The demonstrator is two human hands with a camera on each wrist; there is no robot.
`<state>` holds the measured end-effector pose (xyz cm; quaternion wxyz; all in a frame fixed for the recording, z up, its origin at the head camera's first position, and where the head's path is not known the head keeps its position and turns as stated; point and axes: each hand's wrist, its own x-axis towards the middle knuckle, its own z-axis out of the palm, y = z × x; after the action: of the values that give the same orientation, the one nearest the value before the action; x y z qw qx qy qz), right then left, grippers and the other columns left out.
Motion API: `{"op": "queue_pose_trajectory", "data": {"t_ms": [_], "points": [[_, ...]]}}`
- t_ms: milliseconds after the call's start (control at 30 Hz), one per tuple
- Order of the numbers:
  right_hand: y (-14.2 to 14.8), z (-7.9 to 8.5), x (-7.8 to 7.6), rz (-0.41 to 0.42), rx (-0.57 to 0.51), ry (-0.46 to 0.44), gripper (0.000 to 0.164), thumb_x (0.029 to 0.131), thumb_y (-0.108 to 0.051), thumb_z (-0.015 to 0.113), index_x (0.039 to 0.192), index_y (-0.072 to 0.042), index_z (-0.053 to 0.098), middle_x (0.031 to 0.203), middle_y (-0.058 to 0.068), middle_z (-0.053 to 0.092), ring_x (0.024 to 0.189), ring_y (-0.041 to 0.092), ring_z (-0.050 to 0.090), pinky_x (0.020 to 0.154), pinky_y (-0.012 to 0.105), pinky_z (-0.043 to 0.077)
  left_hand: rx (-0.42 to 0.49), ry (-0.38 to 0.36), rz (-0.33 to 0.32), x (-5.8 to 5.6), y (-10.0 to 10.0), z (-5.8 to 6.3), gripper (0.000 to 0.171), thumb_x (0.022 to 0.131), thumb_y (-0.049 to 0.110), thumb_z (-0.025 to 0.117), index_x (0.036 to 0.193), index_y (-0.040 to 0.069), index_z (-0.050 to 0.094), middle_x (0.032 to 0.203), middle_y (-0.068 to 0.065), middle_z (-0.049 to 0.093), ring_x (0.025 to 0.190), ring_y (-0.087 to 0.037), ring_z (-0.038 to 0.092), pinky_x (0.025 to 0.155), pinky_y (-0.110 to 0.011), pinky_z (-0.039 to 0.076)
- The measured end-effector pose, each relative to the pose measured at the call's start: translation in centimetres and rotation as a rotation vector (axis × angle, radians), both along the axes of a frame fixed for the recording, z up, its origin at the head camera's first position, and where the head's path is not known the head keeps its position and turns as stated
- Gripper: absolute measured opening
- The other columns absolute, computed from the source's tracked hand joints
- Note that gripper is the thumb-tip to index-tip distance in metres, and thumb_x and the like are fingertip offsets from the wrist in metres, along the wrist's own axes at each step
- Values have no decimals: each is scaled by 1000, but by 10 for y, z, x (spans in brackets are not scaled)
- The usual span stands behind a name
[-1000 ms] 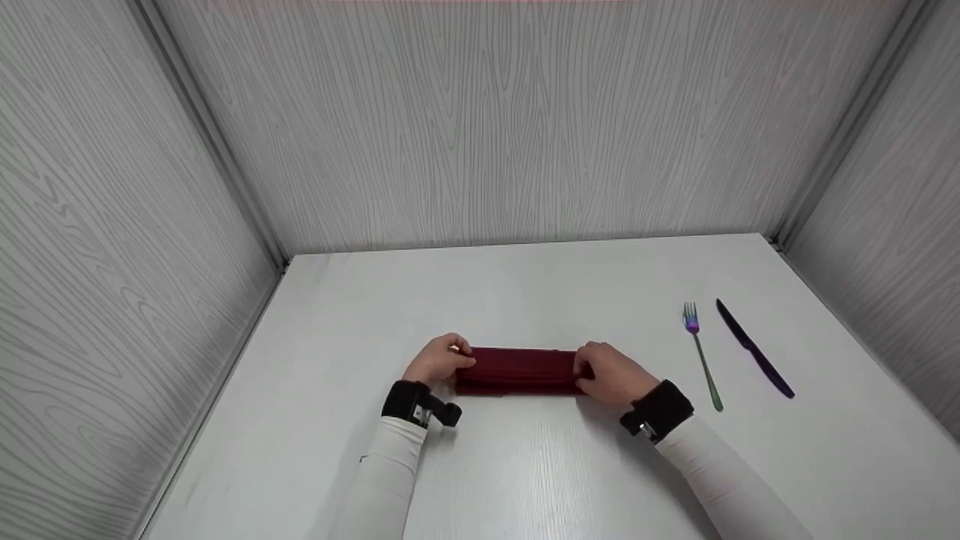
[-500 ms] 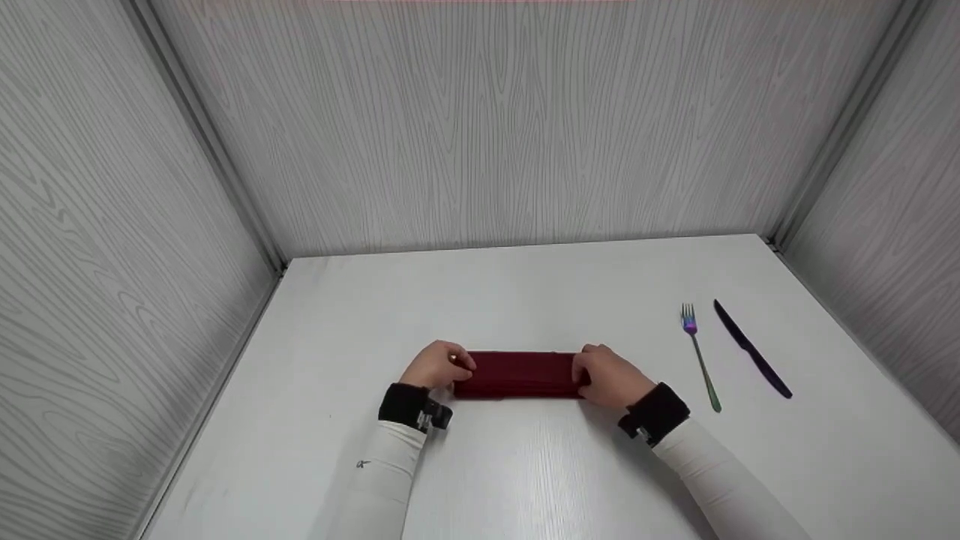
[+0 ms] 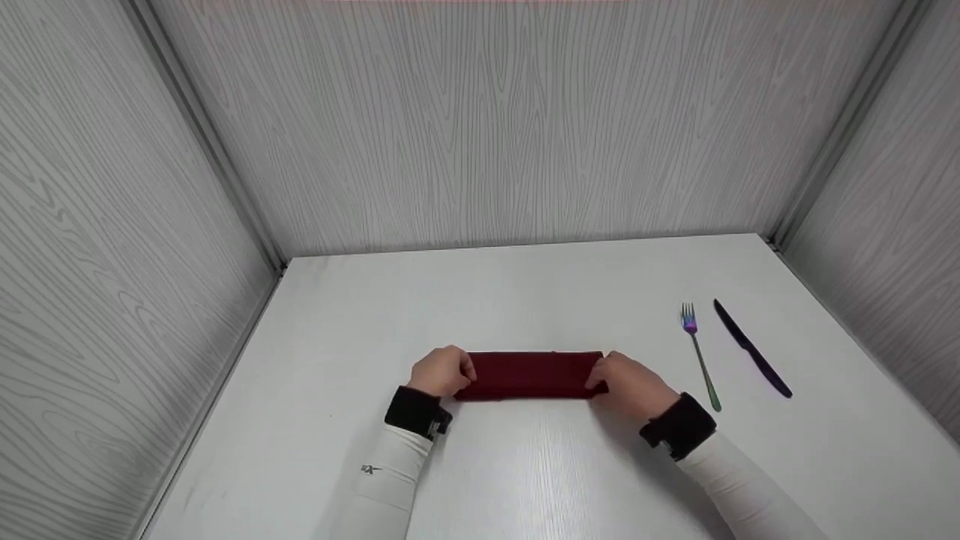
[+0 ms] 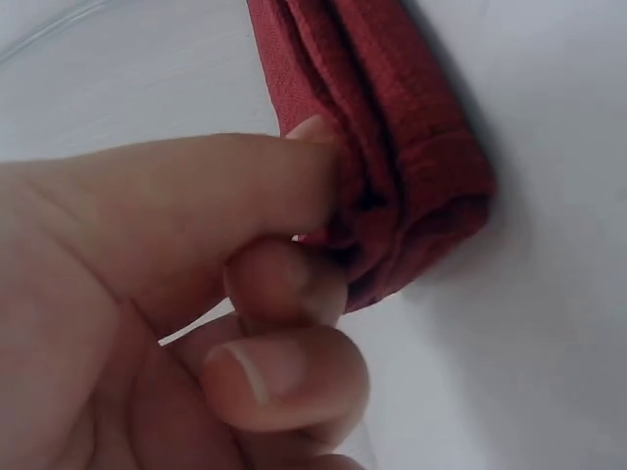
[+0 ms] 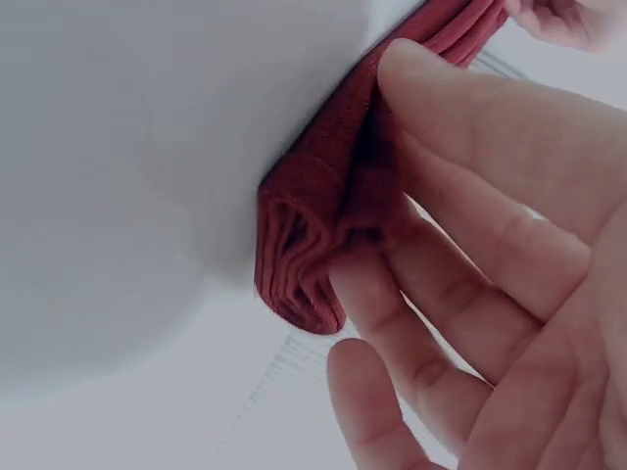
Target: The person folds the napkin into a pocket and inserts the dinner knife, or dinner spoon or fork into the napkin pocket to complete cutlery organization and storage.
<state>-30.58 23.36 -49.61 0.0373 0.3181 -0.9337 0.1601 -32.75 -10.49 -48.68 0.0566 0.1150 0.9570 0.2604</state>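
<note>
A dark red cloth napkin [image 3: 531, 375], folded into a long flat strip, lies crosswise on the white table between both hands. At its left end my left hand [image 3: 442, 370] pinches the cloth; the left wrist view shows thumb and index finger on the layered folds [image 4: 392, 147], with the other fingers curled below. My right hand [image 3: 631, 384] holds the opposite end. In the right wrist view, the thumb [image 5: 431, 83] lies along the upper layer and the fingers reach behind the stacked, rolled-looking end [image 5: 299, 245].
To the right of my right hand lie a rainbow-coloured fork [image 3: 700, 356] and a dark knife [image 3: 752, 348], both with their handles toward me. Grey wood-grain panels [image 3: 495, 127] enclose the white table [image 3: 360, 300] at the back and sides.
The napkin's raised near fold now lies flat, making an even strip. My right hand has slid rightward to the strip's end, while my left hand has shifted slightly toward me.
</note>
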Motion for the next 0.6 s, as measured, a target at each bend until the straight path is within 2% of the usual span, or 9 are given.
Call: {"op": "queue_pose_trajectory", "data": {"t_ms": [133,233,400,500,600], "points": [[9,-1,10,86,24,76,23,84,13,77,102,0,81,101,11,79,97,31,69,87,42,60,8,-7,12,1,-6,-2,16,89,10,82,81,14,68,74,3,65,71,-16,57,66,-33,45],[12,-2,17,95,26,66,26,87,13,72,109,2,80,112,15,79,103,34,69,88,45,60,18,-29,28,2,-11,-6,19,91,16,83,83,16,66,75,4,61,70,-15,54,64,-31,41],[13,-2,21,38,19,0,26,92,7,71,117,5,77,124,17,76,113,37,67,95,49,58,27,-55,32,0,-12,-9,19,94,17,81,86,15,64,73,3,60,61,-13,55,60,-29,41],[16,-3,17,7,12,-17,26,93,4,71,119,6,76,126,18,74,116,39,66,98,51,57,63,-53,58,-5,-7,-11,19,95,17,80,87,15,64,72,3,60,57,-12,55,59,-27,41],[19,-6,11,-52,-12,-52,27,95,0,71,121,7,75,128,19,73,120,41,65,102,53,54,116,-15,84,-15,0,-16,16,95,17,80,90,14,65,72,3,61,59,-11,55,60,-27,42]]}}
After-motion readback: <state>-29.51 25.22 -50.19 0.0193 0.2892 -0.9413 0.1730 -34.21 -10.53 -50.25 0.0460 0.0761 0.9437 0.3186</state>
